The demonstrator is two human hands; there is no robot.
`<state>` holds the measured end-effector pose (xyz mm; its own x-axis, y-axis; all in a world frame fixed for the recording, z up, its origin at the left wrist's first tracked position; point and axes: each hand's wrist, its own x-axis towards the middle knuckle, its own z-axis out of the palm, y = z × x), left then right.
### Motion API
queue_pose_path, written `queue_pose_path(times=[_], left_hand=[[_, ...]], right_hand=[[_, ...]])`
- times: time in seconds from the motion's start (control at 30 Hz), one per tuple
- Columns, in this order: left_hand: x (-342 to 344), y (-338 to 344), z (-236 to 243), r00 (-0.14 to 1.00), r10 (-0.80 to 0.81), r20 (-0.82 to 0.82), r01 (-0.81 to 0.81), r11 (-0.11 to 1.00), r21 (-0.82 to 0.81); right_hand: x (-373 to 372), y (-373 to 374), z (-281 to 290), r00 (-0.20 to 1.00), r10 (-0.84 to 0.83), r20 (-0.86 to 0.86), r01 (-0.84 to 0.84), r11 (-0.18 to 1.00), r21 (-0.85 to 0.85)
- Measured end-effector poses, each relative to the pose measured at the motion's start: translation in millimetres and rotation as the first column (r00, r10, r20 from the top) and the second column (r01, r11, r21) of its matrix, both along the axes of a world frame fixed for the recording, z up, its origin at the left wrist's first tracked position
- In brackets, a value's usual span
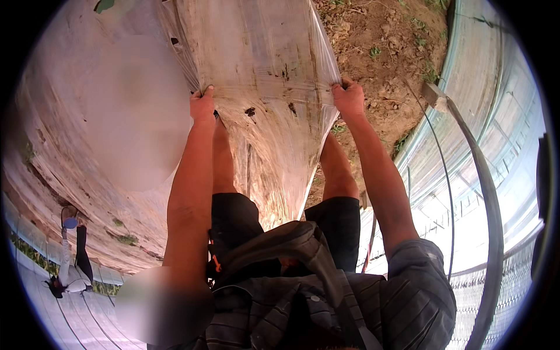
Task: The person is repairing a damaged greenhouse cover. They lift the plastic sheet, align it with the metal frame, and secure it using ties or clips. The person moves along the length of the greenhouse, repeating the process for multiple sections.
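Note:
A long, translucent plastic sheet point(265, 64), streaked with dirt and torn in a few small holes, stretches between my hands. Its left edge is bunched in my left hand point(202, 105), whose fingers are closed with the thumb on top. My right hand point(349, 100) grips the opposite edge, pulling it taut at about the same height. Below my hands the sheet droops in folds between my bare legs. Both forearms reach straight forward, the right one coming out of a dark rolled sleeve.
Brown soil point(379, 49) with small weeds lies right of the sheet. A greenish plastic wall point(490, 70) rises at the right, with a curved pole point(487, 192) and a thin dark cord before it. Pale dirty ground spreads leftward. Another person point(76, 262) is at the far lower left.

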<state>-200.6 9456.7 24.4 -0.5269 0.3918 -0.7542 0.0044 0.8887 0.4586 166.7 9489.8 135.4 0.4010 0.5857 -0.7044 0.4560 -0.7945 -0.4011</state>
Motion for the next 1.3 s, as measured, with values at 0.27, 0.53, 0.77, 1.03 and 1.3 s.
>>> queue_pose_path(times=[0.27,0.53,0.77,1.03,1.3], left_hand=[[-11,-1,-6,1.0,-0.022,0.015,0.021,0.998,0.061],[-3,5,1,0.998,-0.05,-0.03,0.051,0.998,0.024],[-10,5,-4,0.99,-0.115,-0.081,0.114,0.993,-0.019],[-27,-2,-14,0.997,-0.061,-0.054,0.065,0.996,0.065],[-19,20,1,0.999,-0.052,0.002,0.052,0.997,0.057]], right_hand=[[10,20,-14,0.857,0.501,0.12,-0.493,0.865,-0.089],[33,18,-36,0.854,0.426,0.299,-0.369,0.901,-0.23],[42,22,-45,0.9,0.257,0.352,-0.202,0.962,-0.186],[46,1,-82,0.965,-0.19,0.182,0.205,0.976,-0.07],[53,19,-56,0.946,0.165,0.28,-0.158,0.986,-0.048]])
